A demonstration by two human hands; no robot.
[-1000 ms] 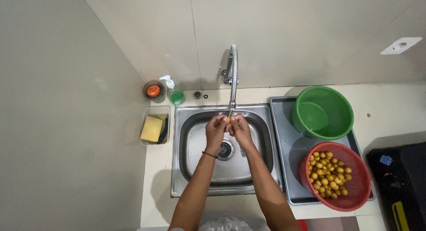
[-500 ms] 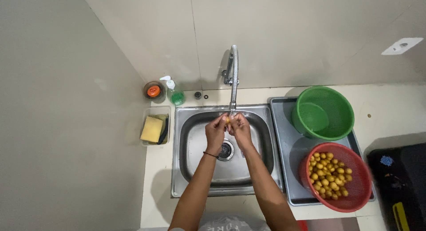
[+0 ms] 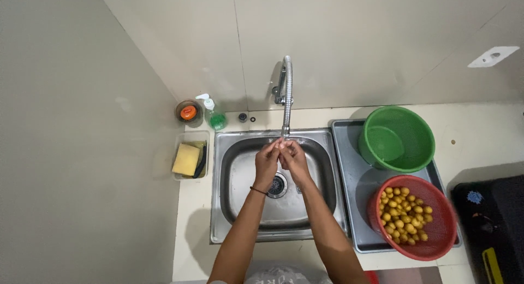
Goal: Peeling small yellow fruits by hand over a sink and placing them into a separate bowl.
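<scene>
My left hand (image 3: 267,161) and my right hand (image 3: 295,159) meet fingertip to fingertip right under the spout of the curved metal faucet (image 3: 287,93), above the steel sink (image 3: 240,207). Their fingers close together on a small yellow fruit that is almost hidden between them. A dark band circles my left wrist. On the right, a red basket (image 3: 436,251) holds several small yellow fruits (image 3: 404,213), and beside it stands a green basket (image 3: 426,153) with nothing visible in it.
Both baskets rest on a grey tray (image 3: 360,191) right of the sink. Left of the sink are a yellow sponge (image 3: 185,159) in a clear holder, a green soap pump bottle (image 3: 214,116) and an orange-lidded jar (image 3: 188,112). A black appliance (image 3: 491,224) lies far right.
</scene>
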